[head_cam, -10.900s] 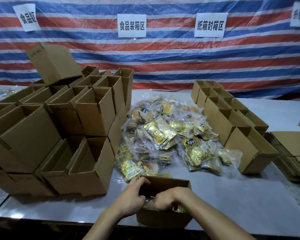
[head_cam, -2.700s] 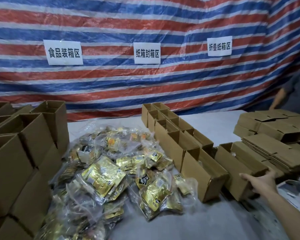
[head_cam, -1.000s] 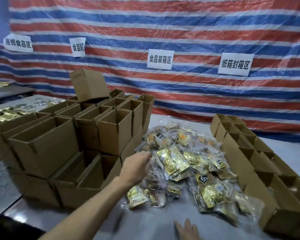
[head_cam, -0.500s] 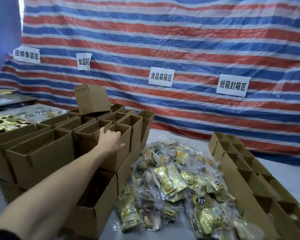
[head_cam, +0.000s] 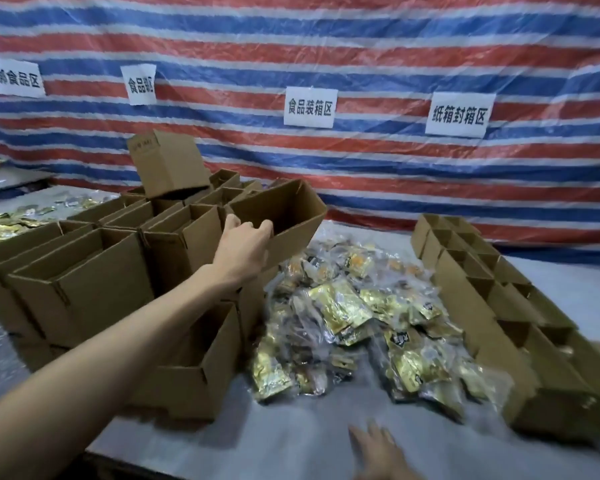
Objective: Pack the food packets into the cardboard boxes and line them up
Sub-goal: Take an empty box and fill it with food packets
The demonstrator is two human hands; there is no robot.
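Grey table point(head_cam: 291, 431) under boxes point(head_cam: 84, 292), packets point(head_cam: 340, 306).

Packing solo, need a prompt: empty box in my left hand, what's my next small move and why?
Probably set the box on the table by the right hand: the left hand holds it empty and tilted midair, packets beside that spot.

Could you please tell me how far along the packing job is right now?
Done: a double row of boxes stands lined up on the right; their contents are mostly hidden. In hand: the left hand grips an empty box above the stack of open boxes; the right hand rests on the table. Left: the large pile of food packets in the middle.
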